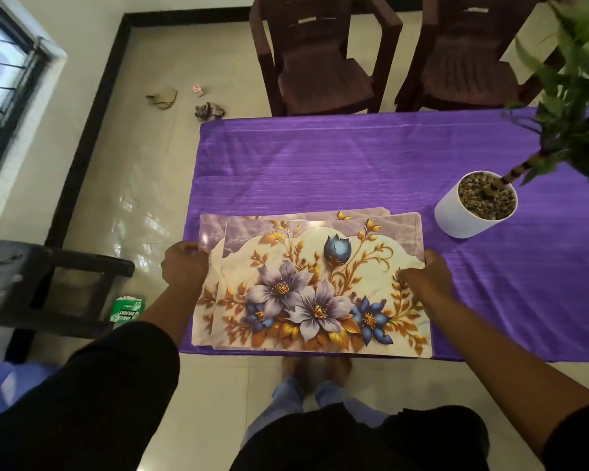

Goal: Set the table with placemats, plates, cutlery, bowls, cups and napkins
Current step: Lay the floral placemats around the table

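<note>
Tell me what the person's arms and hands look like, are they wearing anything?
Both arms have black sleeves pushed up near the elbows, so the forearms are bare. The left hand and right hand are bare too: no gloves, and no rings, watch or bracelets that I can see.
</note>
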`<state>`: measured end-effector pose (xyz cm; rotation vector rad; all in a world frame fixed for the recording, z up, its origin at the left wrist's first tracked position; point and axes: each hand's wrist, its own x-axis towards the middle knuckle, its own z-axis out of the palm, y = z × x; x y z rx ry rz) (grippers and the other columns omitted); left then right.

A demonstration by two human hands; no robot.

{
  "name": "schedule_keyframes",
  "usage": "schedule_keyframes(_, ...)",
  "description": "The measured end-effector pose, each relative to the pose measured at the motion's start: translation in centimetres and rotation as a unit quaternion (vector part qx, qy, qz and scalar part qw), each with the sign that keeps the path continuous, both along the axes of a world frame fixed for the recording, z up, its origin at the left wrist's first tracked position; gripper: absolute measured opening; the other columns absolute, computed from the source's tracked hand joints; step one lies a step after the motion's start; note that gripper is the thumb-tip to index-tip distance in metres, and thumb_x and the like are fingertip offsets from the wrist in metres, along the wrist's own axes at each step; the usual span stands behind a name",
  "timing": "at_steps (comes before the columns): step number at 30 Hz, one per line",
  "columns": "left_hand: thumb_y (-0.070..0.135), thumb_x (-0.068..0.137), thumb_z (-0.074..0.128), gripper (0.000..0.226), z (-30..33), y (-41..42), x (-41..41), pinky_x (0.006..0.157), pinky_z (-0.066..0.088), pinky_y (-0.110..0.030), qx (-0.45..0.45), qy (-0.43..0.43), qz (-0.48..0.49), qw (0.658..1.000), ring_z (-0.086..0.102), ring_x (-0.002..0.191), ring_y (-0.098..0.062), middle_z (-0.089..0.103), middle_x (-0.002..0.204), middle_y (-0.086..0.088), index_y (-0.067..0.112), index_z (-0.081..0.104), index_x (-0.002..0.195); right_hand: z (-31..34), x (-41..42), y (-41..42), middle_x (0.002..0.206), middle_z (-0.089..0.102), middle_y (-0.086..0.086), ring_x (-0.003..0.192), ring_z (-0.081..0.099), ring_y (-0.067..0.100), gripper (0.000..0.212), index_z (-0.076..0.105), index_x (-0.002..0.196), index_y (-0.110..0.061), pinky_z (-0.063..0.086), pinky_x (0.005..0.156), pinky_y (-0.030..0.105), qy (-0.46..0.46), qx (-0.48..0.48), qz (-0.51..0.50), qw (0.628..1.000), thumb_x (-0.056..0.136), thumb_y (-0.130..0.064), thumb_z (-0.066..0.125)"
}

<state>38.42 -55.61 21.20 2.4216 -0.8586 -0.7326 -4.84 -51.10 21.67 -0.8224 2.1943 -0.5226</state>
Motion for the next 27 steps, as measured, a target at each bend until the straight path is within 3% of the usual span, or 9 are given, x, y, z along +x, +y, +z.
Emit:
schedule_keyframes(2,0.029,0.088,0.071,0.022,0.3,-0.1,0.5,0.099,0.055,-0.046,0.003,-0.024,-0.009,1.000,0.069,0.100,-0.036,0.076,0.107,-0.010,0.021,0.076,0.108,0.0,0.2,-0.2,0.117,0.069,0.009,0.099,0.064,0.028,0.040,0.061,0.111,-0.017,0.055,0.083,0.041,-0.001,-0.002,0.009,1.000,0.077,-0.015,0.082)
schedule_keyframes(7,0.031,0.094,0.061,0.011,0.3,0.5,0.1,0.083,0.048,-0.038,-0.034,-0.087,-0.063,0.994,0.064,0.088,-0.027,0.069,0.096,0.000,0.023,0.065,0.101,-0.2,0.7,0.0,0.122,0.068,0.010,0.110,0.065,0.032,0.049,0.062,0.125,-0.012,0.056,0.090,0.047,-0.004,0.007,0.020,1.000,0.080,-0.016,0.081)
schedule_keyframes(12,0.028,0.097,0.059,0.021,0.0,1.1,-1.1,0.090,0.046,-0.040,-0.055,0.056,-0.043,0.996,0.057,0.098,-0.026,0.060,0.106,0.002,0.019,0.058,0.116,-0.3,1.0,0.3,0.121,0.067,0.010,0.107,0.065,0.032,0.043,0.060,0.128,-0.016,0.058,0.091,0.053,-0.060,-0.022,-0.034,0.997,0.086,-0.008,0.063)
schedule_keyframes(15,0.023,0.090,0.074,0.025,0.1,1.1,-1.1,0.076,0.043,-0.031,-0.055,0.125,-0.063,0.989,0.060,0.098,-0.023,0.062,0.103,0.001,0.018,0.060,0.111,-0.2,1.6,-0.1,0.121,0.067,0.009,0.105,0.066,0.031,0.045,0.061,0.128,-0.019,0.059,0.088,0.053,-0.084,-0.044,-0.039,0.995,0.086,-0.005,0.055)
schedule_keyframes(18,0.016,0.081,0.080,0.039,0.3,1.2,-1.0,0.071,0.046,-0.031,-0.057,0.179,-0.081,0.979,0.062,0.092,-0.025,0.063,0.104,-0.005,0.010,0.060,0.115,-0.2,2.0,-0.4,0.125,0.066,0.009,0.109,0.065,0.032,0.050,0.059,0.133,-0.020,0.058,0.090,0.054,-0.079,-0.048,-0.016,0.996,0.085,-0.005,0.057)
schedule_keyframes(22,-0.004,0.090,0.069,0.037,0.2,1.6,-0.9,0.067,0.051,-0.028,-0.066,0.231,-0.097,0.966,0.064,0.090,-0.025,0.068,0.098,-0.001,0.022,0.060,0.115,-0.3,1.7,-0.2,0.133,0.062,0.011,0.118,0.061,0.033,0.055,0.054,0.141,-0.023,0.055,0.096,0.054,-0.047,-0.034,0.021,0.998,0.088,-0.016,0.068)
schedule_keyframes(25,-0.009,0.094,0.060,0.042,0.4,2.1,-1.0,0.083,0.058,-0.044,-0.065,0.259,-0.126,0.955,0.066,0.099,-0.033,0.071,0.111,-0.016,0.018,0.061,0.126,-0.4,1.0,-0.3,0.137,0.059,0.012,0.125,0.058,0.036,0.062,0.053,0.144,-0.024,0.052,0.101,0.054,-0.035,-0.007,0.036,0.999,0.085,-0.023,0.073)
schedule_keyframes(27,-0.009,0.098,0.056,0.045,0.7,2.1,-1.1,0.096,0.054,-0.058,-0.064,0.261,-0.131,0.954,0.064,0.106,-0.038,0.066,0.125,-0.025,0.015,0.057,0.135,-0.5,0.6,-0.5,0.129,0.065,0.011,0.116,0.063,0.034,0.053,0.062,0.133,-0.023,0.055,0.097,0.053,-0.058,-0.009,0.021,0.998,0.082,-0.017,0.070)
